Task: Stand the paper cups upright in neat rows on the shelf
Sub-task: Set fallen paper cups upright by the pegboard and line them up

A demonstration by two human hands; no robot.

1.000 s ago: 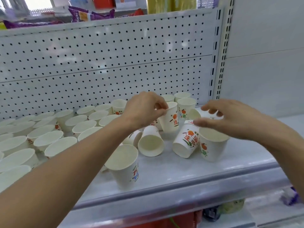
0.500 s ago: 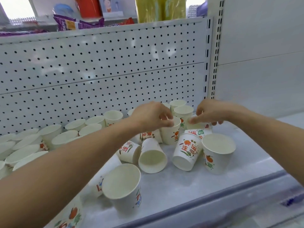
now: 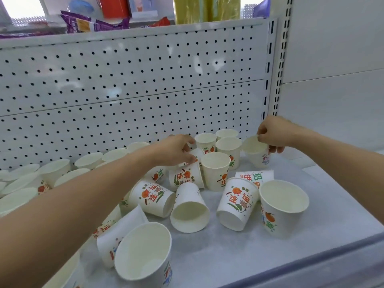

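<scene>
Fingers of R hand (image 3: 276, 134): pinching rim of upright cup (image 3: 256, 155), back-right on shelf (image 3: 332, 215).
Fingers of L hand (image 3: 173, 150): curling round tipped cup (image 3: 198, 154), mid-pile.
Other cups (image 3: 190, 208): lying scattered at front, some standing.

we see a pale grey shelf (image 3: 311, 235) with a raised lip along its front edge. on its left side, upright paper cups (image 3: 56, 169) stand in rows that run toward the back. at the back right, a cluster of upright cups (image 3: 226, 142) stands close together. in the middle, tipped cups (image 3: 190, 213) lie on their sides, mouths facing different ways, several touching. a printed upright cup (image 3: 283, 206) stands near the right front, and a mouth-up cup (image 3: 143, 252) sits by the front lip.
</scene>
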